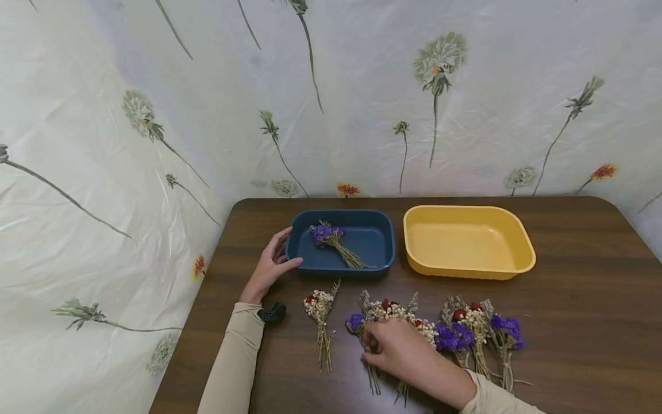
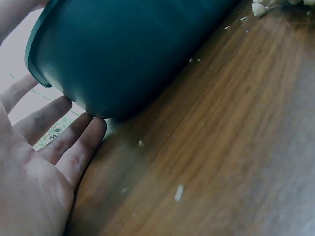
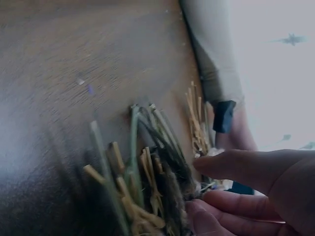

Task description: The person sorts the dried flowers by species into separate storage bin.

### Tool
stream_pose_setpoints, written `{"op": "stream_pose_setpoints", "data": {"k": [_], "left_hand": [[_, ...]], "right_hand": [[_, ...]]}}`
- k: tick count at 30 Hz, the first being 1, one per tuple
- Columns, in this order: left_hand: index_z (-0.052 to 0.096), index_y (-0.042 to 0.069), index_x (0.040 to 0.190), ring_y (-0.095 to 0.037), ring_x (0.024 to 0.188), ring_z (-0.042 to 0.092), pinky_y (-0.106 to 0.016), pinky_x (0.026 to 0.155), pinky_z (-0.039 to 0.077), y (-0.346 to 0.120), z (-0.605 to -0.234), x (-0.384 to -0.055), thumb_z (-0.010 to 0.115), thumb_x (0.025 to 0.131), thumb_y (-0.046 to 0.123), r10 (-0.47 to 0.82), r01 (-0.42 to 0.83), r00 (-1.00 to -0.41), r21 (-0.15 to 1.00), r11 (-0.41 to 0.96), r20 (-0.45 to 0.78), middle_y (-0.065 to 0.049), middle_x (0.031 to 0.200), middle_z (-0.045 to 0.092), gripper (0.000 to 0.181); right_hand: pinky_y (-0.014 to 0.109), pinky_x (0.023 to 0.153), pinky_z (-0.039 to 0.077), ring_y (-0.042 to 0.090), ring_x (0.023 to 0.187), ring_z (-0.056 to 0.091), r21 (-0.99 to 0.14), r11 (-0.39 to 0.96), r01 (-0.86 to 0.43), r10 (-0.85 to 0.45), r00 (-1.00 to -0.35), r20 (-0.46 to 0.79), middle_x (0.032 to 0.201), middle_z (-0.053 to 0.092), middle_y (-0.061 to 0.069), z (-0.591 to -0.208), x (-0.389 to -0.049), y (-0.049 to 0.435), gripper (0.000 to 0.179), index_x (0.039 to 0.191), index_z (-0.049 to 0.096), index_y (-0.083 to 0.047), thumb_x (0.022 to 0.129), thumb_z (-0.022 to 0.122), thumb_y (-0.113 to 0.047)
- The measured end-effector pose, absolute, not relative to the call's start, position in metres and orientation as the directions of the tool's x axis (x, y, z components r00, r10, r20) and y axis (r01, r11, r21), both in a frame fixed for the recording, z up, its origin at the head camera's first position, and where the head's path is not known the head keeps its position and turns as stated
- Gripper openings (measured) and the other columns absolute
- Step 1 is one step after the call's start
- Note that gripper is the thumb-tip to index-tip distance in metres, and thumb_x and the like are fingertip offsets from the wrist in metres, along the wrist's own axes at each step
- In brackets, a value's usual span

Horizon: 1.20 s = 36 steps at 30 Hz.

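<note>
Left hand against left end of blue tray, fingers extended — right hand at purple bunch in front of tray — can't tell if pinched.

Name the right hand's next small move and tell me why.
I would probably have the right hand pinch the front row's leftmost purple bunch firmly by its stems: thumb and fingers are at them, though how tight the hold is can't be told. A similar purple bunch lies in the blue tray, which the left hand touches.
</note>
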<state>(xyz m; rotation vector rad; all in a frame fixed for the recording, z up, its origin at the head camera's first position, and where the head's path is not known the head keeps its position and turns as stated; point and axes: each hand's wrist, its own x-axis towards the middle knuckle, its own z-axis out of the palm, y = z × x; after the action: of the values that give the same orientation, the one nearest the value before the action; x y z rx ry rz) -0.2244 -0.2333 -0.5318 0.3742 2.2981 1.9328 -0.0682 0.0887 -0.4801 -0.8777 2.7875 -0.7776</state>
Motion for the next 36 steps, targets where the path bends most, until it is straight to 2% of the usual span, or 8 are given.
{"op": "stream_pose_setpoints", "data": {"k": [7,11,15,18,26,36], "left_hand": [[0.036,0.026,0.161,-0.034,0.154,0.035,-0.062,0.120,0.034,-0.233,-0.532,-0.225,0.074,0.096,0.013,0.264,0.117,-0.962,0.981,0.152,0.073,-0.008,0.168,0.033,0.076],[0.035,0.024,0.161,-0.035,0.154,0.034,-0.062,0.121,0.033,-0.233,-0.533,-0.226,0.074,0.096,0.013,0.267,0.121,-0.961,0.981,0.153,0.077,-0.008,0.168,0.032,0.077],[0.035,0.023,0.161,-0.035,0.154,0.035,-0.062,0.121,0.034,-0.233,-0.533,-0.226,0.074,0.095,0.013,0.268,0.127,-0.960,0.980,0.152,0.082,-0.009,0.167,0.033,0.078],[0.035,0.021,0.161,-0.036,0.152,0.037,-0.062,0.120,0.034,-0.233,-0.532,-0.226,0.074,0.095,0.012,0.267,0.126,-0.960,0.981,0.148,0.083,-0.010,0.167,0.034,0.078],[0.035,0.023,0.161,-0.035,0.152,0.037,-0.062,0.120,0.035,-0.233,-0.533,-0.225,0.075,0.095,0.015,0.262,0.125,-0.962,0.980,0.156,0.081,-0.009,0.167,0.034,0.077],[0.036,0.024,0.161,-0.036,0.151,0.039,-0.061,0.119,0.035,-0.233,-0.533,-0.226,0.074,0.095,0.013,0.266,0.123,-0.961,0.981,0.148,0.080,-0.009,0.167,0.035,0.077]], "right_hand": [[0.019,0.058,0.049,-0.002,0.062,0.056,-0.497,0.711,-0.497,-0.546,-0.836,0.054,0.072,0.068,-0.008,-0.486,-0.070,0.089,0.022,0.081,0.067,-0.017,0.078,0.088,-0.021],[0.018,0.060,0.052,-0.001,0.064,0.061,-0.563,0.693,-0.450,-0.526,-0.850,0.032,0.073,0.071,-0.008,-0.487,-0.071,0.091,0.019,0.081,0.068,-0.018,0.078,0.086,-0.015],[0.018,0.061,0.052,-0.003,0.064,0.060,-0.662,0.664,-0.347,-0.497,-0.867,-0.044,0.073,0.069,-0.010,-0.487,-0.073,0.095,0.020,0.080,0.067,-0.019,0.078,0.084,-0.010],[0.019,0.063,0.053,-0.002,0.066,0.060,-0.722,0.633,-0.281,-0.491,-0.866,-0.094,0.074,0.069,-0.011,-0.487,-0.074,0.097,0.019,0.081,0.068,-0.019,0.079,0.085,-0.010],[0.019,0.065,0.056,0.001,0.068,0.064,-0.818,0.544,-0.189,-0.495,-0.859,-0.131,0.078,0.070,-0.007,-0.489,-0.080,0.102,0.016,0.084,0.070,-0.016,0.080,0.085,-0.012],[0.030,0.052,0.059,0.011,0.066,0.068,-0.917,0.397,-0.043,-0.478,-0.862,-0.167,0.084,0.070,0.004,-0.489,-0.084,0.109,0.016,0.092,0.069,-0.007,0.086,0.083,-0.012]]}}
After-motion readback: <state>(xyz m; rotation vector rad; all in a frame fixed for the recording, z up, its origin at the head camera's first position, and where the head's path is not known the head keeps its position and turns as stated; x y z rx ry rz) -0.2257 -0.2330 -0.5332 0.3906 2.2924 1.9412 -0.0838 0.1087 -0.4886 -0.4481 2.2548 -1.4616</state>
